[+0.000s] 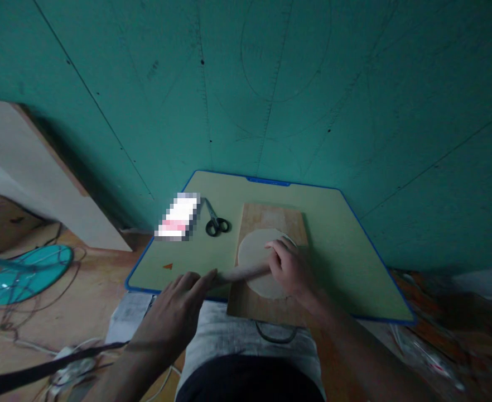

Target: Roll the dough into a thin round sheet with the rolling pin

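A round, flat sheet of pale dough (252, 251) lies on a wooden board (250, 307). Across it, at a slant, rests a light wooden rolling pin (241, 273). My left hand (183, 304) is closed over the pin's left end, which extends past the board's left edge. Over the dough, my right hand (291, 267) grips the pin's right part with curled fingers. The pin's far right end is hidden under that hand.
The board stands on a small pale-green table (333, 234) with a blue rim. Left of the board lie black-handled scissors (215, 222), a blurred-out flat object (179, 216) and a small orange triangle (168, 266). A green wall (229, 100) rises behind. Cables (24, 335) trail over the floor.
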Motion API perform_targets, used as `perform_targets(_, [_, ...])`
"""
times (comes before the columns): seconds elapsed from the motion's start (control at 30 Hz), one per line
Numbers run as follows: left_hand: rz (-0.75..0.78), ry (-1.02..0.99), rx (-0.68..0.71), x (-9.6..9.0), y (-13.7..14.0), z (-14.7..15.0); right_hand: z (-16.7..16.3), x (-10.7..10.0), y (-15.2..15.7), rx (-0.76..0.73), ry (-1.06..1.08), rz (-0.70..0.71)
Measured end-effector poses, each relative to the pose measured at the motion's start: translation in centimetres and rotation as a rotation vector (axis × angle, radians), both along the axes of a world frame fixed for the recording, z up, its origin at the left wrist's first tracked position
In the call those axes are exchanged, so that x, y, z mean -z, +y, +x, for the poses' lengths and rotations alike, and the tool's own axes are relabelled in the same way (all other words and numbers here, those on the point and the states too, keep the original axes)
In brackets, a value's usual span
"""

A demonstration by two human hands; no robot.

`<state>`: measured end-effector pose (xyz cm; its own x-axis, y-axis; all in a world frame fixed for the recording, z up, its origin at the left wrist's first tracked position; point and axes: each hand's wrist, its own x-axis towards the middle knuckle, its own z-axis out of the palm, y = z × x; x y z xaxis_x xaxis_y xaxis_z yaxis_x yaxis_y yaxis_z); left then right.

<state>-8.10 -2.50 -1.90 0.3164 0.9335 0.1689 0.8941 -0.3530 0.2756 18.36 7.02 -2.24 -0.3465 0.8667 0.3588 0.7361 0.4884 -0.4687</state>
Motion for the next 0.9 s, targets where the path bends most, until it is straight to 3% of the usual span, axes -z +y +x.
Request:
perform_targets(0.1, [0.166, 0.068, -0.035, 0.5, 0.6, 1.5, -0.1, 0.0, -0.6, 0.026, -0.223, 0.085])
perform_targets(0.2, [0.261, 0.119, -0.106, 1.0, 1.3, 3.2, 0.0, -0.1, -0.1, 0.014, -0.282, 0.146])
perform_targets(0.33, [0.228, 0.144, -0.171, 0.6, 3.7, 4.0, -0.3, 0.0, 2.0, 0.005, -0.313, 0.123])
perform_targets(0.67, [0.175, 0.074, -0.317, -0.3, 14.1, 3.7, -2.7, 0.4, 10.6, 0.091, -0.322, -0.031])
perform_targets(0.77, [0.181, 0.051, -0.331, -0.2, 13.4, 4.0, -2.8, 0.2, 9.7, 0.088, -0.328, -0.004])
perform_targets(0.9, [0.217, 0.076, -0.211, 0.7, 8.0, 3.7, -1.7, 0.0, 3.4, -0.008, -0.306, 0.063])
